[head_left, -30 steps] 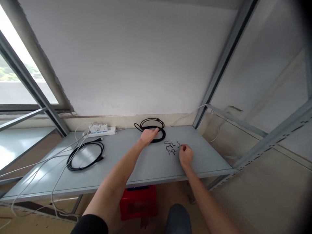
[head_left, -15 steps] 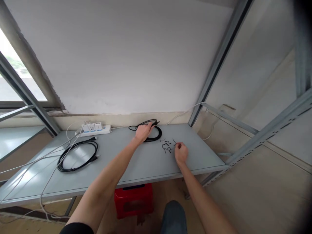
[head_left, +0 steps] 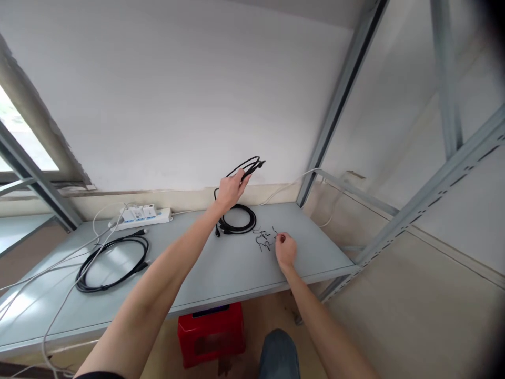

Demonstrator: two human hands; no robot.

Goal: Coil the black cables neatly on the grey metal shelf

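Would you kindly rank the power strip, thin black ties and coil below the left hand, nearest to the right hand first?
1. Thin black ties, just left of the right hand.
2. Coil, below the left hand.
3. Power strip, farther left.

left hand (head_left: 232,191): holds black cable (head_left: 252,167) above table (head_left: 221,268) | right hand (head_left: 285,249): beside thin black ties (head_left: 265,243) | coiled cable (head_left: 237,230): on table
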